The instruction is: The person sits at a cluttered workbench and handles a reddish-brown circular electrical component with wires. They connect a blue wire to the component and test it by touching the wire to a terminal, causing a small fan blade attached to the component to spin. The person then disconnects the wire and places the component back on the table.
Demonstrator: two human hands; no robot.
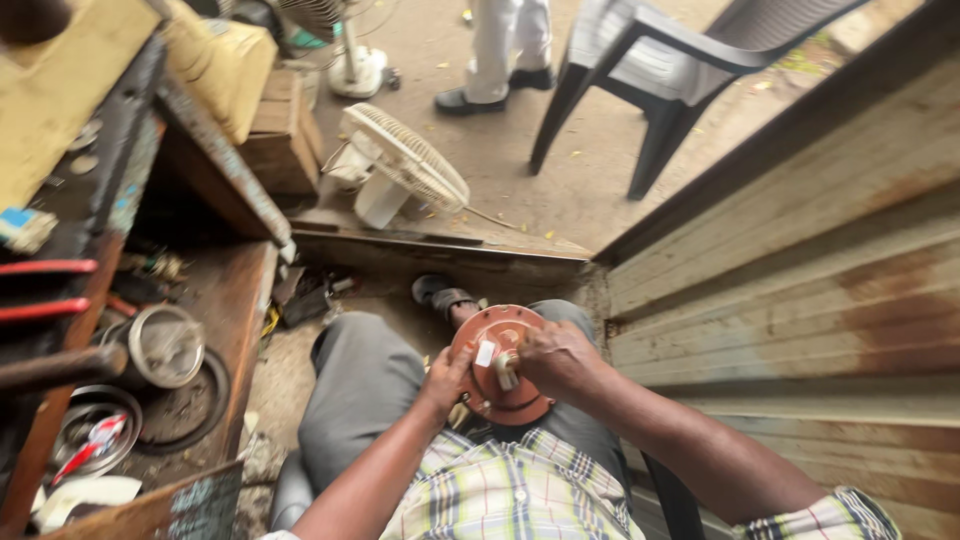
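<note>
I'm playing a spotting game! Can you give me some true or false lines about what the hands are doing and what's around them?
1. Both hands hold a round reddish-brown metal part. True: the left hand grips its edge and the right hand is at its middle.
2. The part lies on the ground. False: it rests on the person's lap.
3. A small white fan lies tipped on the ground ahead. True.
4. The plastic chair is bright red. False: it is grey.
5. Another person's shoes are beside the chair. True.

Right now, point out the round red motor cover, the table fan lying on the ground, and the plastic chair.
red motor cover (497, 345), head view, upper face.
table fan (405, 160), head view, wire grille.
plastic chair (650, 65), head view, seat.
</note>
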